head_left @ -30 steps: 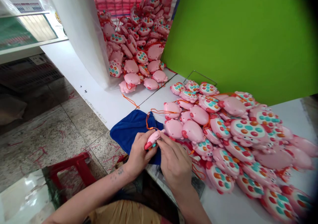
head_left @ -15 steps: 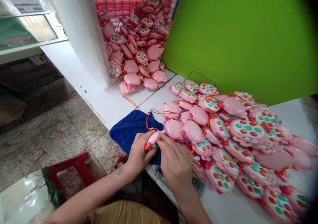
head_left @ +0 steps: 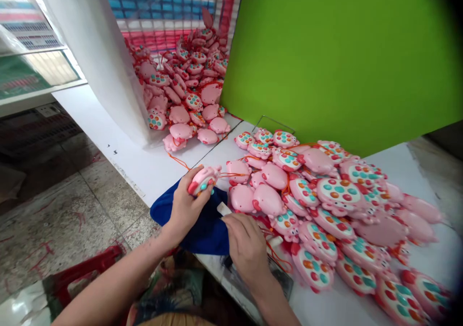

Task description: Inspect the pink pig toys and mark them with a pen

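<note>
My left hand (head_left: pixel 184 208) is closed round a pink pig-shaped toy (head_left: pixel 202 180) with coloured buttons, lifted above a blue cloth (head_left: pixel 206 227) at the table's near edge. An orange cord runs from the toy toward the pile. My right hand (head_left: pixel 246 246) rests low over the cloth's right side, fingers curled round a small whitish piece (head_left: pixel 224 209) that I cannot make out. Just right of both hands lies a big heap of the same pink toys (head_left: pixel 325 205).
A second heap of pink toys (head_left: pixel 184 89) lies at the back left beside a white hanging sheet (head_left: pixel 101 61). A green board (head_left: pixel 333 56) stands behind the near heap. A red stool (head_left: pixel 83 273) sits on the tiled floor at left.
My left hand has lifted the toy up and away from the right hand, turning its buttons into view. The right hand has dropped to the cloth. The camera has tilted up a little.
</note>
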`<state>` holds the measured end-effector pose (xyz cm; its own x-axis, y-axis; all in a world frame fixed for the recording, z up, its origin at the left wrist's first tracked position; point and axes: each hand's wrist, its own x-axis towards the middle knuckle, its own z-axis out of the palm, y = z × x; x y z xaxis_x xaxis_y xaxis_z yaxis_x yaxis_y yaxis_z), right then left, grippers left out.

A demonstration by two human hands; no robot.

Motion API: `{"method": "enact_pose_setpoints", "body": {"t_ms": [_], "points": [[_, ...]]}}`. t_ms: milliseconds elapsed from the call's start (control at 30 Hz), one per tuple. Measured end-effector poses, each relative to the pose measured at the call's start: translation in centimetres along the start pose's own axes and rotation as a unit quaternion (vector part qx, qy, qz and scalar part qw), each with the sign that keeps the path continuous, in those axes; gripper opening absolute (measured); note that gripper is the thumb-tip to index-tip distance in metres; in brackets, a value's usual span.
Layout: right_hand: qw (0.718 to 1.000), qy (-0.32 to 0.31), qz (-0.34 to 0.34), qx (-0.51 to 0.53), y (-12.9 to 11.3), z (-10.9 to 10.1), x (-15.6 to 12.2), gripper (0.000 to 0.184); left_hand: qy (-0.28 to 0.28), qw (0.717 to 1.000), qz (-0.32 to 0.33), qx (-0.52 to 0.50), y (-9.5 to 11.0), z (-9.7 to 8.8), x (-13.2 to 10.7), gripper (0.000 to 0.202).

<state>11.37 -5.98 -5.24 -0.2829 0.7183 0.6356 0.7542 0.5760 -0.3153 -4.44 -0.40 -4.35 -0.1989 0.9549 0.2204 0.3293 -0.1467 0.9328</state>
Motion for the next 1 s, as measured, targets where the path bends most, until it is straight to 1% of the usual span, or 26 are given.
{"method": "enact_pose_setpoints", "body": {"t_ms": [33, 67, 100, 167, 200, 233, 267, 300, 333, 367, 400, 500, 567, 600, 667, 700, 767, 833, 933, 1000], "points": [[1.0, -0.011, -0.001, 0.002, 0.2, 0.4, -0.1, 0.021, -0.013, 1.0, 0.024, 0.011, 0.6, 0.6, 1.3, 0.045], [1.0, -0.022, -0.002, 0.006, 0.5, 0.7, -0.3, 0.022, -0.042, 0.998, 0.052, 0.02, 1.1, 1.4, 2.5, 0.05], [0.999, -0.031, -0.002, 0.011, 0.6, 1.1, -0.5, 0.024, -0.083, 0.993, 0.082, 0.026, 1.6, 2.2, 3.6, 0.059], [0.999, -0.038, 0.001, 0.024, 0.9, 1.7, -0.9, 0.026, -0.192, 0.971, 0.141, 0.03, 2.4, 4.1, 5.4, 0.076], [0.999, -0.035, 0.005, 0.028, 1.0, 2.0, -1.0, 0.027, -0.243, 0.955, 0.167, 0.033, 2.6, 4.9, 6.3, 0.078], [0.999, -0.031, 0.007, 0.032, 1.1, 2.1, -1.1, 0.027, -0.278, 0.941, 0.189, 0.044, 2.6, 5.6, 7.3, 0.072], [0.999, -0.031, 0.01, 0.036, 1.1, 2.2, -1.1, 0.026, -0.292, 0.932, 0.204, 0.066, 2.6, 6.3, 8.5, 0.061], [0.999, -0.032, 0.012, 0.04, 1.1, 2.3, -1.1, 0.025, -0.284, 0.929, 0.212, 0.104, 2.4, 6.8, 9.9, 0.051], [0.998, -0.037, 0.013, 0.044, 1.1, 2.2, -1.0, 0.024, -0.262, 0.929, 0.213, 0.152, 2.1, 7.3, 11.6, 0.044], [0.998, -0.038, 0.011, 0.047, 1.1, 2.2, -0.9, 0.023, -0.231, 0.929, 0.207, 0.203, 1.8, 7.8, 13.4, 0.042], [0.998, -0.038, 0.009, 0.05, 1.1, 2.1, -0.7, 0.022, -0.206, 0.925, 0.19, 0.256, 1.3, 8.2, 15.3, 0.044], [0.998, -0.005, -0.006, 0.055, 1.2, 2.0, -0.2, 0.024, -0.18, 0.918, 0.148, 0.322, -0.1, 9.6, 20.6, 0.058], [0.998, 0.03, -0.024, 0.053, 1.4, 2.3, -0.1, 0.023, -0.176, 0.915, 0.117, 0.343, -1.0, 10.6, 23.2, 0.069], [0.997, 0.048, -0.031, 0.048, 1.6, 2.5, -0.1, 0.022, -0.174, 0.914, 0.098, 0.353, -1.4, 11.1, 24.1, 0.074], [0.995, 0.08, -0.039, 0.038, 1.8, 2.9, -0.1, 0.019, -0.169, 0.914, 0.064, 0.364, -2.0, 12.0, 25.2, 0.079], [0.994, 0.091, -0.04, 0.035, 1.9, 3.2, -0.2, 0.019, -0.165, 0.916, 0.05, 0.364, -2.2, 12.5, 25.5, 0.078], [0.993, 0.106, -0.043, 0.033, 2.1, 3.5, -0.1, 0.018, -0.153, 0.923, 0.029, 0.353, -2.5, 13.1, 25.9, 0.07], [0.992, 0.111, -0.046, 0.039, 2.2, 3.6, 0.0, 0.019, -0.14, 0.934, 0.018, 0.327, -2.4, 13.4, 26.1, 0.059], [0.993, 0.1, -0.043, 0.052, 2.2, 2.9, 0.1, 0.019, -0.131, 0.957, 0.018, 0.26, -1.7, 13.1, 26.3, 0.044], [0.994, 0.082, -0.026, 0.068, 2.1, 2.2, 0.1, 0.018, -0.13, 0.972, 0.029, 0.193, -0.8, 12.3, 25.7, 0.041]]}}
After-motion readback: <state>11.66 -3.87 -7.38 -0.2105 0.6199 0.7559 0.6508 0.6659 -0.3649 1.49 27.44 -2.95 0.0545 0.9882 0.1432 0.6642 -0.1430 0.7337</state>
